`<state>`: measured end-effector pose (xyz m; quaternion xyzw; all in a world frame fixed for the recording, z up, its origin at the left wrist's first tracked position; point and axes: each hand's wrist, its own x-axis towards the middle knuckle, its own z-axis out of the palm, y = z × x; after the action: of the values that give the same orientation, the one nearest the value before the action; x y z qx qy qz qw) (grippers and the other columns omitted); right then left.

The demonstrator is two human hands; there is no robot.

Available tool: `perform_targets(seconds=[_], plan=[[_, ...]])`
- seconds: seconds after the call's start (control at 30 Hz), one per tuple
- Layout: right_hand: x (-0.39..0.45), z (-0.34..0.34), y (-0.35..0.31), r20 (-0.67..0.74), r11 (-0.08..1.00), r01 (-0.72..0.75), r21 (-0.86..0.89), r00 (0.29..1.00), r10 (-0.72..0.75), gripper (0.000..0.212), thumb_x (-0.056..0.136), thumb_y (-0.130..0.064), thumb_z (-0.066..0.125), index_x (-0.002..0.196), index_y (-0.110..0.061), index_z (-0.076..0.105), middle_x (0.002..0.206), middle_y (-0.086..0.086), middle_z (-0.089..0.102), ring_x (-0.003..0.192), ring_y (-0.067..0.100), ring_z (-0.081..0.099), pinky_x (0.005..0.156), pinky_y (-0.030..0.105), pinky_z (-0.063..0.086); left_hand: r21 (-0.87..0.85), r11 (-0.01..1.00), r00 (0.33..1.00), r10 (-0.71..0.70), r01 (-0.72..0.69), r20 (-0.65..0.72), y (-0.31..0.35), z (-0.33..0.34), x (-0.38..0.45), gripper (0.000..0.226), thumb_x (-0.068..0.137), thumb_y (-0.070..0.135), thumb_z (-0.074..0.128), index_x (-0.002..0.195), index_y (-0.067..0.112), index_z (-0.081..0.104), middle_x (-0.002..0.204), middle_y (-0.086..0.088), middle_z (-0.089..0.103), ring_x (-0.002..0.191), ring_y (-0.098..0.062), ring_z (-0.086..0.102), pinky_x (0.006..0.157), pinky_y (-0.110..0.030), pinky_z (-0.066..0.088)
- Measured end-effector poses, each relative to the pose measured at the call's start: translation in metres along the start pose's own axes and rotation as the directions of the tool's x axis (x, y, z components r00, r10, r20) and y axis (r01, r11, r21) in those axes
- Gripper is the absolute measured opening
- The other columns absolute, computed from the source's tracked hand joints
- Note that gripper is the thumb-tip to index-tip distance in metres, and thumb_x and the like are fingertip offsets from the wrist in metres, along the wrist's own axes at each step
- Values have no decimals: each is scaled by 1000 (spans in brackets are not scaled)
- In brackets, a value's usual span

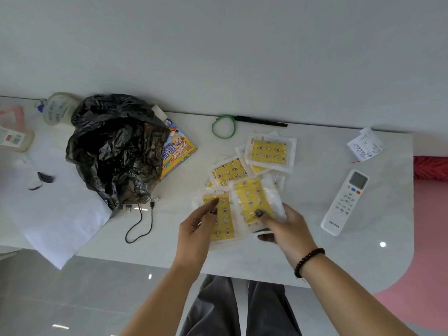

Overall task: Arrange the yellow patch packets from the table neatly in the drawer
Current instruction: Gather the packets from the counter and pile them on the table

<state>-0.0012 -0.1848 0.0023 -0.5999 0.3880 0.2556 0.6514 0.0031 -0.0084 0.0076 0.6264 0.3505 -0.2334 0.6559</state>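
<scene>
the right hand [287, 225] pinches a yellow patch packet [252, 202], thumb on its face and fingers curled beneath. just left of it, the left hand [195, 229] grips a second packet [221, 220], thumb on top. both packets are at the near end of a loose pile of yellow packets [268, 152] on the white table [303, 258]. a white remote [344, 202] lies to the right, a receipt [366, 145] beyond it. far of the pile sit a green band [223, 126] and black pen [261, 121]. left lie a black plastic bag [116, 151], a colourful box [178, 151] and a black cable [140, 221].
</scene>
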Motion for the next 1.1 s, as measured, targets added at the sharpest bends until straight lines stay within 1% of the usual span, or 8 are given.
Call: perform_targets(seconds=[0.1,0.23,0.37,0.43,0.5,0.67,0.83,1.1], plan=[[-2,19,3,138,973,15,-230,990,18,14,88,-15,65,102,-11,63,93,9,72,63,18,70,51,23,51,-88,995,998,-57,56,2,0,7,3,29,92,8,59,113,26,68,111,-2,72,99,-19,70,85,-38,57],[4,29,0,173,885,86,-458,985,-6,14,87,-23,65,93,-11,62,83,2,69,50,4,65,45,17,45,23,1000,995,-12,15,-97,-5,8,7,62,83,-3,68,126,40,56,121,-1,66,103,-21,68,83,-38,58],[25,21,-19,53,726,210,-655,971,-233,13,85,-26,66,91,-14,65,87,0,68,78,12,66,69,23,55,-78,997,988,-31,19,-150,-8,-2,9,82,83,-9,66,143,40,39,119,5,64,103,-20,67,84,-38,56],[42,20,-36,-18,540,307,-784,858,-514,24,87,-20,63,110,-16,59,110,1,61,102,16,59,86,30,54,-72,997,986,-35,24,-162,-11,-8,8,84,84,-9,64,145,41,35,118,8,62,105,-20,66,86,-38,55],[63,27,-52,149,274,380,-884,782,-605,53,84,-23,66,132,-18,44,138,9,42,129,27,39,102,41,44,-59,998,985,-42,32,-169,-17,-14,7,83,85,-9,62,144,43,34,124,4,61,107,-21,65,91,-41,54],[109,44,-62,345,-98,331,-939,908,-237,100,75,-59,65,149,-40,2,157,11,-16,142,44,-18,109,69,7,-90,994,973,-85,67,-215,-26,-27,3,72,86,-7,62,138,41,46,126,0,62,104,-21,67,85,-35,55],[112,36,-47,346,-218,299,-929,910,-229,87,81,-66,52,149,-37,7,159,10,-5,142,46,-8,107,72,10,-153,986,966,-109,74,-236,-23,-26,6,69,87,-8,60,137,38,48,120,-1,65,102,-21,67,85,-36,54],[97,20,-32,497,-439,384,-813,850,-177,59,98,-24,41,148,-16,10,156,15,5,140,50,7,102,70,28,-204,977,973,-104,62,-204,-10,-20,18,70,88,-8,60,140,37,46,114,6,62,102,-17,66,87,-37,53]])
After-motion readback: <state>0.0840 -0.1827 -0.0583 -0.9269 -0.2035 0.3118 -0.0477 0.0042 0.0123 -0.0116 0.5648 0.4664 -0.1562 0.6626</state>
